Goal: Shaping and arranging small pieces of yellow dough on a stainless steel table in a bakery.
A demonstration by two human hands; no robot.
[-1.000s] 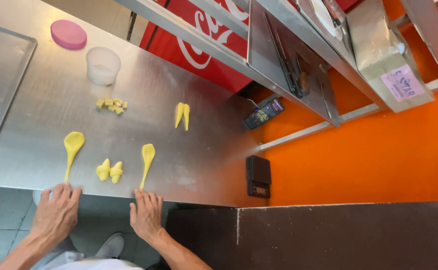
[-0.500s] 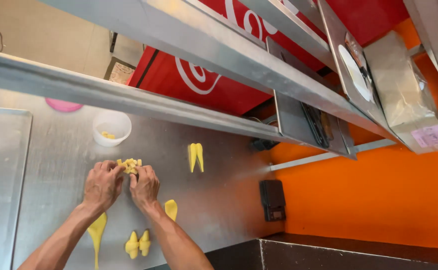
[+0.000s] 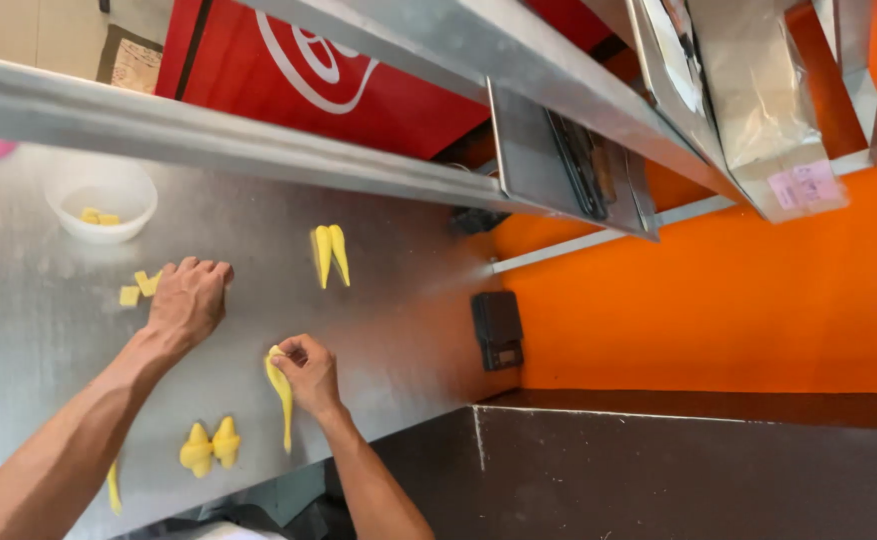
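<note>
Yellow dough strip (image 3: 281,395) — long, thin, tapered, lying flat; top end pinched at right hand (image 3: 309,372). Small yellow dough cubes (image 3: 137,289) — loose cluster, partly under left hand (image 3: 189,298).

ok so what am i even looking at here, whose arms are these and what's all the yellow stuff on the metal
This is one picture from a camera worn on a person's head, looking down at their own two bare hands, so the arms come in from the bottom edge.

The surface is a brushed steel counter under a long steel shelf, beside an orange wall.

The yellow stuff looks like soft dough. The right hand pinches the top end of a long yellow dough strip. The left hand rests palm down over small yellow dough cubes.

Also on the counter: a pair of pointed yellow dough pieces, two squat yellow dough shapes near the front edge, and a small white plastic bowl with a few yellow bits inside.
</note>
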